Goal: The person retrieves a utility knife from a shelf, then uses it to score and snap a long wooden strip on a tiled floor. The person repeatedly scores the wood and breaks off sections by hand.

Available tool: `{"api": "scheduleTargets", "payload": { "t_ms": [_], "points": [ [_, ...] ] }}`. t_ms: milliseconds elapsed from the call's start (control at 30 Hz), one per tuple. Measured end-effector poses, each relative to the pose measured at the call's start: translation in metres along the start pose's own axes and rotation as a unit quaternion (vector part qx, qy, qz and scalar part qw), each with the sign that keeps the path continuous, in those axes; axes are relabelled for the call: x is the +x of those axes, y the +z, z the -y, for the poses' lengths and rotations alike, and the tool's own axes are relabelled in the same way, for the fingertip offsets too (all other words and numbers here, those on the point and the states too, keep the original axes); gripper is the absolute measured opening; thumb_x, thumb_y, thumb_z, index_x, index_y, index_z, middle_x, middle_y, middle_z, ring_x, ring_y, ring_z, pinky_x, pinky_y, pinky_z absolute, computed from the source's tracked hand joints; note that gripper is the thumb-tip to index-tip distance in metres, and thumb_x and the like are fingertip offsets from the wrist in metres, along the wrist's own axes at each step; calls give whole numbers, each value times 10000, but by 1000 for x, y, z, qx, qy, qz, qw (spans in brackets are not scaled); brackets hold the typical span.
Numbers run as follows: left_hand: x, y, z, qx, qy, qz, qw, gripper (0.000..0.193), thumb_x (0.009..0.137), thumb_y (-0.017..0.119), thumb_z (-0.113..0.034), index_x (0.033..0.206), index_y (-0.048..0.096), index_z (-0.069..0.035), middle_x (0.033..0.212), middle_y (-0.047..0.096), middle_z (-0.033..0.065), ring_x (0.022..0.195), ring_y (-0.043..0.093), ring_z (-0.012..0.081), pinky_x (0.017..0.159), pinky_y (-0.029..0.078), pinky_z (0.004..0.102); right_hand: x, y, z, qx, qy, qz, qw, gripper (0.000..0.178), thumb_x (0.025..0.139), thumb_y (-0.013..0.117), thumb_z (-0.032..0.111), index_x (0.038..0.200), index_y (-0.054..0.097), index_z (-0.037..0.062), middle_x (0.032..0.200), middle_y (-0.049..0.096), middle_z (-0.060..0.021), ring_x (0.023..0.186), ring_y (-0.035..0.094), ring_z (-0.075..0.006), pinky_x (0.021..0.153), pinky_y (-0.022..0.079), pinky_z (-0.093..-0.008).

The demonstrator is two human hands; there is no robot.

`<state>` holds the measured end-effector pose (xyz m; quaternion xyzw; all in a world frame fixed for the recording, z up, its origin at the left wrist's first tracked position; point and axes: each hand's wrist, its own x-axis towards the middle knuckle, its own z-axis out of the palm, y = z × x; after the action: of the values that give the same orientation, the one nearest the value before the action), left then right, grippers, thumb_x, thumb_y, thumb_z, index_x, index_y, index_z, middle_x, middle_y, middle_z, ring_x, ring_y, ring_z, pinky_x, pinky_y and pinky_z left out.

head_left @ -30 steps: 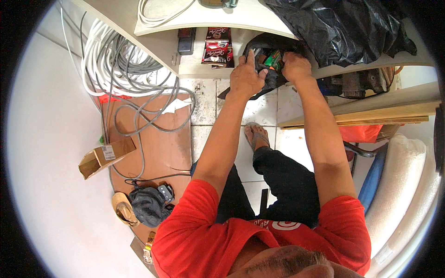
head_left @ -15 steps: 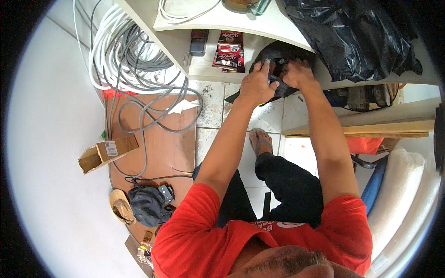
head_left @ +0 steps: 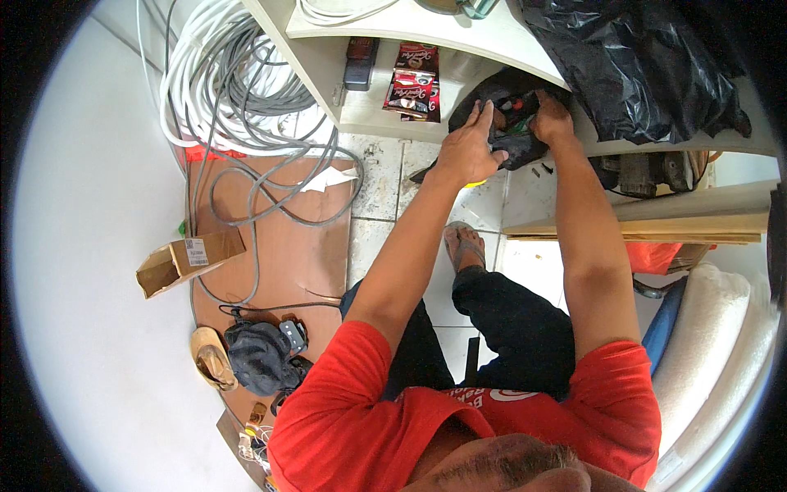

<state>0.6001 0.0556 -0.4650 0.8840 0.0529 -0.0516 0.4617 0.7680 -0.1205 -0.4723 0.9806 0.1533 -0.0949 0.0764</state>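
Observation:
A black bag (head_left: pixel 518 154) sits at the front of the low shelf compartment, its mouth gaping. Inside it are small orange-red and green items, too partly covered to name. My left hand (head_left: pixel 469 152) rests against the bag's left side, fingers stretched out and thumb apart. On the right side of the mouth, my right hand (head_left: pixel 553 123) has its fingers curled round the bag's rim; its fingertips are partly hidden. Something yellow (head_left: pixel 475 184) peeks out below my left hand.
Red sachets (head_left: pixel 412 90) and a dark box (head_left: pixel 359 66) lie in the compartment left of the bag. Black plastic sheeting (head_left: pixel 631 74) hangs over the shelf at right. Coiled cables (head_left: pixel 238 90) and an open cardboard box (head_left: pixel 193 258) are at left. Small dark bits (head_left: pixel 541 170) dot the tiles.
The bag's mouth has widened, and the coloured items inside show now. My right hand has shifted a little up and right to the rim. Dark bits on the tiles have come into sight.

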Motion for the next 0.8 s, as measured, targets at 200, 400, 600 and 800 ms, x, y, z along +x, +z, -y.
{"api": "scheduleTargets", "payload": {
  "t_ms": [200,400,600,800],
  "points": [
    [4,1,5,-14,15,-16,1000,1089,796,820,-380,1624,214,-17,1653,291,251,1453,428,407,1194,381,429,17,-3,6,15,25,-4,1000,673,842,771,99,1461,508,89,1473,560,-180,1337,560,-347,1142,456,-415],
    [7,1,5,-27,14,-8,1000,1108,786,827,-377,1627,202,-14,1651,297,250,1457,428,393,1197,377,414,16,-2,7,62,-100,60,991,414,928,614,106,1337,647,56,1379,636,-207,1284,612,-364,1107,483,-459],
    [8,3,8,-28,30,-8,999,1113,797,814,-380,1633,174,-20,1659,285,241,1459,424,392,1199,377,415,1,-14,13,-62,-62,137,987,440,884,667,154,1324,672,147,1338,665,-175,1259,625,-334,1089,496,-413],
    [6,4,0,-1,31,23,999,1119,797,809,-369,1637,155,-25,1664,274,240,1443,447,389,1191,390,418,14,-1,-3,-149,-53,154,975,464,871,730,307,1263,709,61,1333,675,-187,1223,660,-337,1050,527,-452]
  ]
}}
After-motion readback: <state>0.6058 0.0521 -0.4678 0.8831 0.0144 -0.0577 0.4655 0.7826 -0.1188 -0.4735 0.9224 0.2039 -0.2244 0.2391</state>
